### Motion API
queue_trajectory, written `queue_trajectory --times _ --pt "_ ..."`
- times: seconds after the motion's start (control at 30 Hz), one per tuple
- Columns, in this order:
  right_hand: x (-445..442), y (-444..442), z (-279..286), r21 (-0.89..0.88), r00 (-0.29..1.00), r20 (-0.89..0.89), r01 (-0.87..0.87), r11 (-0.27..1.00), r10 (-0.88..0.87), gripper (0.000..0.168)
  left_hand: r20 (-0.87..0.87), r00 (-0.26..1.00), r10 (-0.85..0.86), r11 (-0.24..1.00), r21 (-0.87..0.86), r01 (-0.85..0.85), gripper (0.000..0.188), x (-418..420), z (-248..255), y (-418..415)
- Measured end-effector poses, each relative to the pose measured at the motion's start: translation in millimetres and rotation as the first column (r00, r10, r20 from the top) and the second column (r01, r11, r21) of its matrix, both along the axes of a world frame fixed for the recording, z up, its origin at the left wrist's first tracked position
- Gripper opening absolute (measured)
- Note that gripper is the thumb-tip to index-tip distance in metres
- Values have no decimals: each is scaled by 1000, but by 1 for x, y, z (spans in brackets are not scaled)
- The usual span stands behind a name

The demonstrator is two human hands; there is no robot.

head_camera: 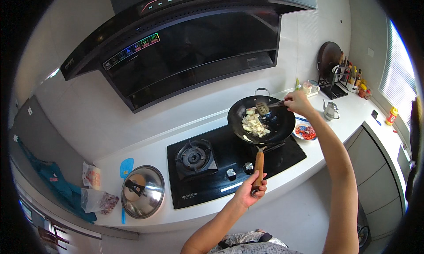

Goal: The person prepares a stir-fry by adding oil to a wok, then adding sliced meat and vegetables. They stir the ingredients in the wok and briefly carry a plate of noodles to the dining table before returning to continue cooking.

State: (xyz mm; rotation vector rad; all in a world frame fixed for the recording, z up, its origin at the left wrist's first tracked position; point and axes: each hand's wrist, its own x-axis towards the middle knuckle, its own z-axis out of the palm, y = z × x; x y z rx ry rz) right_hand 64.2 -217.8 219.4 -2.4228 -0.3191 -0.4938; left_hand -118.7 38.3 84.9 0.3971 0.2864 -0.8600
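My left hand (251, 189) grips the wooden handle (259, 164) of a black wok (281, 121) over the right side of the gas hob. In my right hand (298, 103) is a slotted metal spatula (263, 108), its blade inside the wok beside pale sliced food (254, 123). The slices lie heaped in the left half of the wok. Just right of the wok, a patterned plate (311, 139) holds chopped red and pinkish ingredients. Whether the burner under the wok is lit cannot be seen.
A domed metal lid (145, 201) lies left of the hob (212, 187), beside a blue spatula (126, 167) and plastic bags. The left burner (194, 157) is uncovered. A metal pot (331, 111), knife rack and seasoning bottles stand at right. The range hood (198, 55) hangs above.
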Motion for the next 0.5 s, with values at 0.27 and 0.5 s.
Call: queue_trajectory --times 0.27,0.5 --pt "-39 54 7 -407 910 -45 -393 825 411 16 -2 1000 -10 1000 -5 10 35 1 -1 -3" --pt "-93 81 116 -260 879 -363 -414 872 309 21 22 1000 -12 1000 -18 12 33 -1 -4 -1"
